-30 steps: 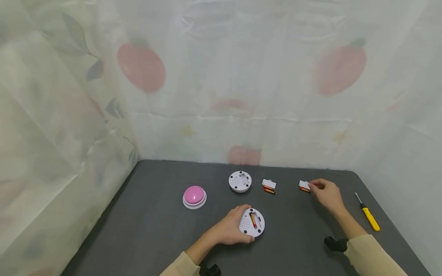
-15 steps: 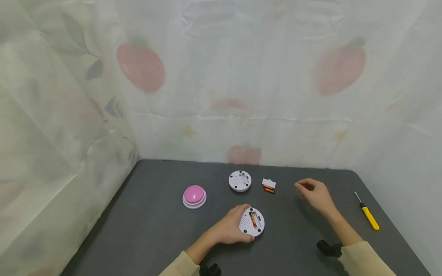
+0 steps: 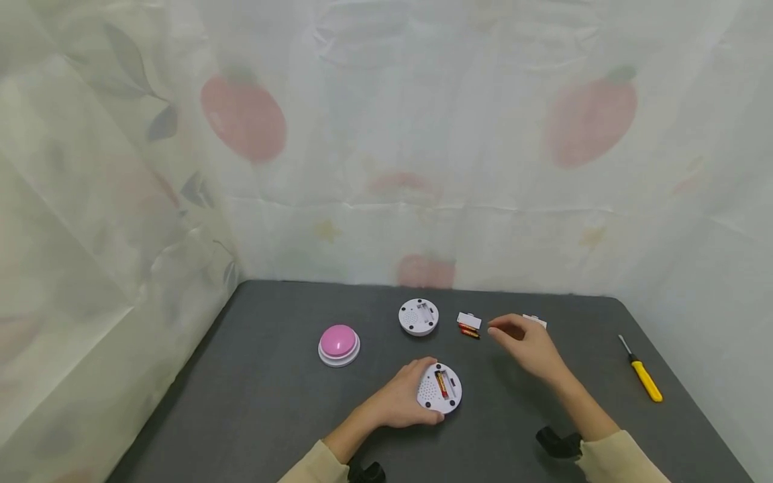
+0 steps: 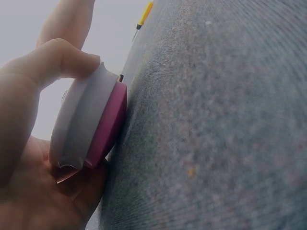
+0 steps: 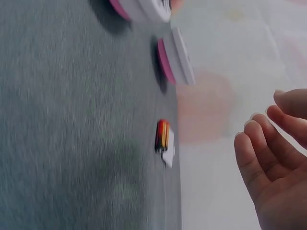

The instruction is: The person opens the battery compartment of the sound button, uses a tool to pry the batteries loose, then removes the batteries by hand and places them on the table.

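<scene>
My left hand (image 3: 401, 399) grips a round white-and-pink push button (image 3: 440, 389) by its sides, pink side down close over the table. Its battery compartment faces up, with one battery (image 3: 441, 385) lying in one slot. In the left wrist view the thumb and fingers span the button's white rim (image 4: 79, 115). My right hand (image 3: 531, 349) hovers over the table, thumb and index tips close together, other fingers loosely bent. I cannot tell whether something small sits between those tips. Behind it a white battery cover (image 3: 535, 320) is partly hidden.
Another upturned button (image 3: 419, 316) stands farther back, its compartment uncovered. Beside it lies a second white cover (image 3: 469, 320) with batteries (image 3: 469, 331). A pink-topped button (image 3: 339, 344) sits upright at left. A yellow-handled screwdriver (image 3: 646, 380) lies near the right edge.
My right hand has moved left, from the right-hand battery cover toward the other cover and the held button. My left hand and its button have stayed in place.
</scene>
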Available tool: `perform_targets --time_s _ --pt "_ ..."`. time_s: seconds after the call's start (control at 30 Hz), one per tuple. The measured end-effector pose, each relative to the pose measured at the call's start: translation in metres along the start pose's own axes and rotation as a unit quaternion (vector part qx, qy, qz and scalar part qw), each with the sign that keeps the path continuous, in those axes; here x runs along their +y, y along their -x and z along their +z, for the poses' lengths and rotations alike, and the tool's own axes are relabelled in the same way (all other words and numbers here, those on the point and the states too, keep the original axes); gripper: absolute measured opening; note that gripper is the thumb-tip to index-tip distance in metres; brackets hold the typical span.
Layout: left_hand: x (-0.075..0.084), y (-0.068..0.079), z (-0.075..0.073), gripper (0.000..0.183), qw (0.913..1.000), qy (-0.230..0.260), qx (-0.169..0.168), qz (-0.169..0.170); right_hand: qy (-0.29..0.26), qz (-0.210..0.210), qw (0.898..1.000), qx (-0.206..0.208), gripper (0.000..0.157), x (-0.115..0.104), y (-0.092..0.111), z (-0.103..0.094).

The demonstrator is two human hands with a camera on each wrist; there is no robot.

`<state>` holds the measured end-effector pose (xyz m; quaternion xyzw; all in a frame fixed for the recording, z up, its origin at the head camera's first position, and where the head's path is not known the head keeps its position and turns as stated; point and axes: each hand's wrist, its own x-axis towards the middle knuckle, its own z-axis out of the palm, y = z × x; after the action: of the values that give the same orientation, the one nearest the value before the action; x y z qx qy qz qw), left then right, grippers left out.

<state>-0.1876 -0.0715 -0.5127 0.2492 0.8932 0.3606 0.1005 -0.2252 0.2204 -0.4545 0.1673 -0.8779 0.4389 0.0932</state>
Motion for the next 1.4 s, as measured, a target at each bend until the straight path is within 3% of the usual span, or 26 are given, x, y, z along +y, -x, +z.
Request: perform_targets --time_s 0.4,0.9,1.13,1.4 --pt "0.0 0.0 0.0 0.095 1.0 -0.005 0.006 0.001 -0.033 -0.058 0.997 -0.035 0.015 -0.019 0.008 0.03" --pt "0.0 -0.002 -0.001 0.095 1.0 0.002 0.001 0.002 -0.029 -0.099 0.987 -0.123 0.014 -0.029 0.012 0.056" --pt "-0.001 -0.002 -0.002 0.092 0.9999 0.001 0.004 0.014 -0.022 -0.114 0.987 -0.11 0.014 -0.024 0.015 0.072" --pt "0.0 -0.001 -0.003 0.094 1.0 0.007 -0.005 0.002 -0.018 -0.136 0.985 -0.107 0.015 -0.019 0.016 0.083"
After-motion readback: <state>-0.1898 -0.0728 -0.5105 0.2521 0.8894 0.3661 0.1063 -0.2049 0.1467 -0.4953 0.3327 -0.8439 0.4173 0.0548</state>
